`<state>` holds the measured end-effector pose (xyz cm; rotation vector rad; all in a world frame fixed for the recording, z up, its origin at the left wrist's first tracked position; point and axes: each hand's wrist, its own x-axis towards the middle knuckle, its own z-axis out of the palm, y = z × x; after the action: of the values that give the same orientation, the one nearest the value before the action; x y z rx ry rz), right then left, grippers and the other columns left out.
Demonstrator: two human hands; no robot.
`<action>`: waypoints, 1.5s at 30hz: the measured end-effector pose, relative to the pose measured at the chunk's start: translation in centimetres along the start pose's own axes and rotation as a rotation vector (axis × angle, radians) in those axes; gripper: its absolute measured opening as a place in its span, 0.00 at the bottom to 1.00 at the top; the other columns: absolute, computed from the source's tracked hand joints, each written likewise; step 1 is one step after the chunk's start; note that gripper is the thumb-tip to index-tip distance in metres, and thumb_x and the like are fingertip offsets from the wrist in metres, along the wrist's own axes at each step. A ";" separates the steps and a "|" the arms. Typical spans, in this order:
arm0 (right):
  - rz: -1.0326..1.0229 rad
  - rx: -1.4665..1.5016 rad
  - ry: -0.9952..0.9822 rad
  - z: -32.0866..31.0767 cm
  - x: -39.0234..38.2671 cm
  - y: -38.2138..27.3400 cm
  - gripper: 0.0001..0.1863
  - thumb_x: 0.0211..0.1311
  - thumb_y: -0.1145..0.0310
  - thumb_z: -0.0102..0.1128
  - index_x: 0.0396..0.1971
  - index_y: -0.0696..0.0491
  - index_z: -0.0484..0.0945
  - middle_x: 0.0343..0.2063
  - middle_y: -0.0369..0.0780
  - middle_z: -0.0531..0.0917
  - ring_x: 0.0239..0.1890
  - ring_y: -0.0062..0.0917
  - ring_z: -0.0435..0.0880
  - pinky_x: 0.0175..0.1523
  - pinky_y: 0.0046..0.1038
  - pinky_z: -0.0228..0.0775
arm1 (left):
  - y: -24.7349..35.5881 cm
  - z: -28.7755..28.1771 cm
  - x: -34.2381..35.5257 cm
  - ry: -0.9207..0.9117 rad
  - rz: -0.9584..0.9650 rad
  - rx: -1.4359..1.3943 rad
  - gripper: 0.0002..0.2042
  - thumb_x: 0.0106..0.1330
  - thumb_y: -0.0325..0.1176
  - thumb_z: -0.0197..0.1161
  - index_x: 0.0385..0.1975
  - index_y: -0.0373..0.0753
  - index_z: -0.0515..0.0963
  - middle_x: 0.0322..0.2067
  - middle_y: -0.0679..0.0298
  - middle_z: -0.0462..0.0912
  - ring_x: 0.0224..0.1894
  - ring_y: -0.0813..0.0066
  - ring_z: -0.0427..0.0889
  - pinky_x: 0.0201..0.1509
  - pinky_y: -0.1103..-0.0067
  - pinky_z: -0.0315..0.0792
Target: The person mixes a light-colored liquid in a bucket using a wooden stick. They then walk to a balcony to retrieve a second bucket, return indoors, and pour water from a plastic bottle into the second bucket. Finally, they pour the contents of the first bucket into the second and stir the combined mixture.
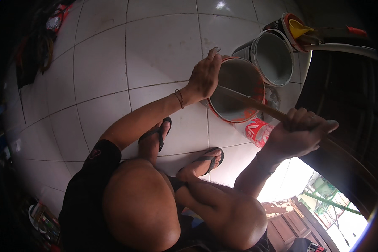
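My left hand (206, 74) is closed on the left rim of a paint bucket (256, 74), its fingers pointing away from me. Reddish-orange stains mark the bucket's inner wall, and something grey lies inside. A long wooden stick (256, 103) slants across the bucket's mouth, its lower end inside. Around the stick's upper part wraps my right hand (302, 132), to the right of the bucket and nearer to me. A second, white-rimmed bucket (273, 59) stands just behind, with greyish contents.
Further back stands a dark bucket (287, 25) with a yellow funnel (299, 29) in it. A red-and-white plastic package (258, 131) lies beside the front bucket. Dark furniture (344, 92) rises on the right. My sandalled feet rest on the white tiled floor (164, 50).
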<state>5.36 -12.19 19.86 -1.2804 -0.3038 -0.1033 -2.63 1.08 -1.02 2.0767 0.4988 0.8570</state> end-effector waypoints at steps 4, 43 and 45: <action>-0.166 0.043 -0.011 -1.2 2.2 -4.7 0.30 0.76 0.54 0.52 0.10 0.45 0.55 0.08 0.29 0.53 0.10 0.14 0.45 0.17 0.20 0.39 | -0.2 0.3 -0.4 0.037 0.027 0.047 0.16 0.74 0.31 0.39 0.51 0.28 0.69 0.53 0.32 0.69 0.43 0.37 0.78 0.51 0.55 0.74; -0.035 0.099 -0.152 -0.3 2.0 -2.6 0.27 0.79 0.55 0.44 0.14 0.46 0.58 0.08 0.30 0.54 0.10 0.13 0.50 0.16 0.20 0.44 | 0.9 -0.5 -0.3 -0.014 -0.129 0.034 0.25 0.78 0.39 0.29 0.52 0.28 0.73 0.57 0.32 0.68 0.46 0.35 0.77 0.59 0.55 0.69; 0.027 0.112 -0.264 0.8 1.3 2.3 0.26 0.78 0.55 0.46 0.15 0.48 0.62 0.07 0.30 0.57 0.07 0.13 0.55 0.14 0.20 0.49 | 1.4 -0.7 0.0 -0.050 -0.219 -0.039 0.25 0.78 0.40 0.30 0.52 0.29 0.73 0.57 0.33 0.69 0.46 0.35 0.77 0.59 0.56 0.69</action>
<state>7.02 -10.63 18.31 -1.1868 -0.5117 0.1055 -3.02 0.64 0.40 1.9601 0.6632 0.6802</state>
